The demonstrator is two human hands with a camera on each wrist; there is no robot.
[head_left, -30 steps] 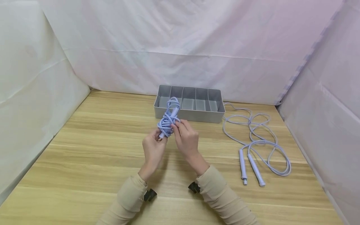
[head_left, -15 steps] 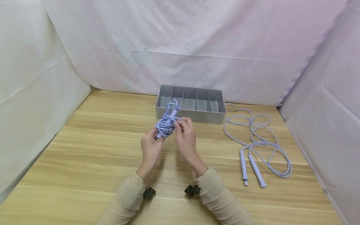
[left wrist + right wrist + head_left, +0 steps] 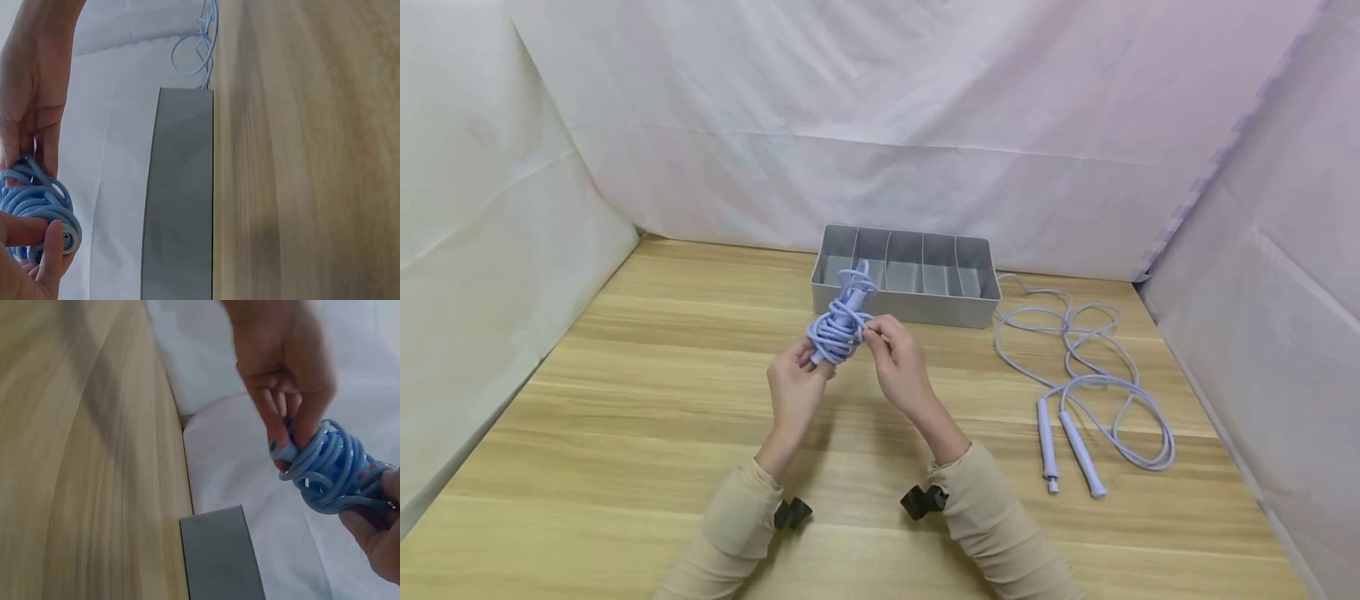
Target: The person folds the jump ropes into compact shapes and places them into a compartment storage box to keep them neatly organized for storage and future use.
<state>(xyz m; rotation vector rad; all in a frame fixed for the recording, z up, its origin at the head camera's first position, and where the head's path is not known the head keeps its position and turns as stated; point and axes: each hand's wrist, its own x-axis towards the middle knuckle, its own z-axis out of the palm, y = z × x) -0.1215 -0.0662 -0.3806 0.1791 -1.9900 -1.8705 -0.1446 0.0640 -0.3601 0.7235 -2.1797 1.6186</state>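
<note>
Left fingers (image 3: 51, 256) pinch the round blue plastic handle (image 3: 69, 237), right fingers (image 3: 362, 530) the thin blue cord (image 3: 833, 337) ahead, so wrap snugly imo.

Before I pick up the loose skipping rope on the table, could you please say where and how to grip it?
Probably both handles together, from the near side: they lie nearly side by side, and the cord leaves from their far ends.

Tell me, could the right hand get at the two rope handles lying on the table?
Probably yes: nothing visible stands between the right hand and those handles, though it pinches the bundled rope.
</note>
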